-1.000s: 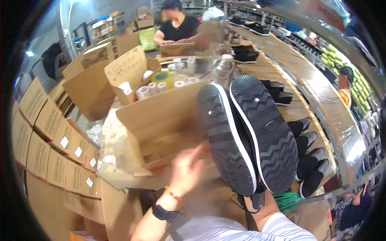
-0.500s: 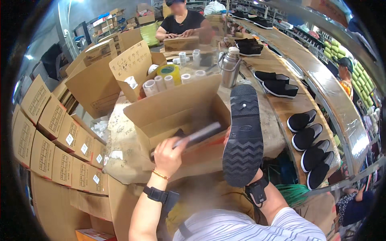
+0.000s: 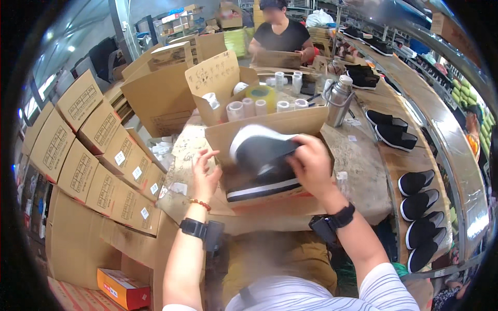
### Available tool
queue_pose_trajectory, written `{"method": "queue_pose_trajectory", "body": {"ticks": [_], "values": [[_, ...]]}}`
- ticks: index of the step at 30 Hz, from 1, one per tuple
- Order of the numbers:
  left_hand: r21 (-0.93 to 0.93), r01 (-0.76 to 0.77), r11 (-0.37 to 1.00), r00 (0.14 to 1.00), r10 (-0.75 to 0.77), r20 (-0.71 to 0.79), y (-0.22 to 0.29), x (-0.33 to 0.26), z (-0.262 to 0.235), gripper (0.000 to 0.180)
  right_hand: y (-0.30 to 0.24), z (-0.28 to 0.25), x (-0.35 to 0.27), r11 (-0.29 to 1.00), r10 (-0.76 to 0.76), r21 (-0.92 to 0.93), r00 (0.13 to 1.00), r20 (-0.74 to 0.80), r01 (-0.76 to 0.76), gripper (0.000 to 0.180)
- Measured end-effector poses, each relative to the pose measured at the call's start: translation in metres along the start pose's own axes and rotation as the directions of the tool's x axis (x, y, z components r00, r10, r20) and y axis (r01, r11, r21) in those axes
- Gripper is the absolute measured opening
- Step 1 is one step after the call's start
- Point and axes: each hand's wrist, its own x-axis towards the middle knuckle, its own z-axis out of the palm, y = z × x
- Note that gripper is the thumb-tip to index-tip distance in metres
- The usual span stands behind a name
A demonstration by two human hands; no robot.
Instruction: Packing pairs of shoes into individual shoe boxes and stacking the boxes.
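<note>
An opened cardboard box [image 3: 319,120] stands on the worktable in front of me. Inside it, along the near wall, lies a black slip-on shoe [image 3: 262,190] on its side, its white sole edge facing me. My right hand [image 3: 313,165] pinches a second black shoe [image 3: 270,149] by its rim, over the box. That shoe is tilted and slightly blurred, with its white-edged end pointing left. At the box's left side, my left hand [image 3: 206,173] is raised with its fingers apart and holds nothing.
Behind the box are label rolls [image 3: 236,110], yellow tape [image 3: 261,94] and a steel flask [image 3: 340,101]. Black shoes [image 3: 417,181] line the wooden shelf at right. Stacked cartons [image 3: 85,166] stand at left. A person [image 3: 282,36] works across the table with a flat carton.
My left hand has let go of the shoe now lying in the box. My right hand has brought its shoe from upright, sole showing, to over the box.
</note>
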Motion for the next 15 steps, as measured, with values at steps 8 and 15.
{"method": "queue_pose_trajectory", "body": {"ticks": [8, 15], "values": [[0.530, 0.016, 0.848, 0.990, -0.087, 0.110, 0.032, -0.003, 0.028, 0.077, 0.057, -0.022, -0.008, 0.963, 0.271, 0.010, 0.960, -0.067, -0.270, 0.009], [0.196, -0.201, 0.960, 0.973, 0.218, -0.069, 0.010, -0.017, 0.038, 0.082, 0.085, 0.034, -0.076, 0.698, 0.715, -0.253, 0.667, 0.206, -0.670, 0.037]]}}
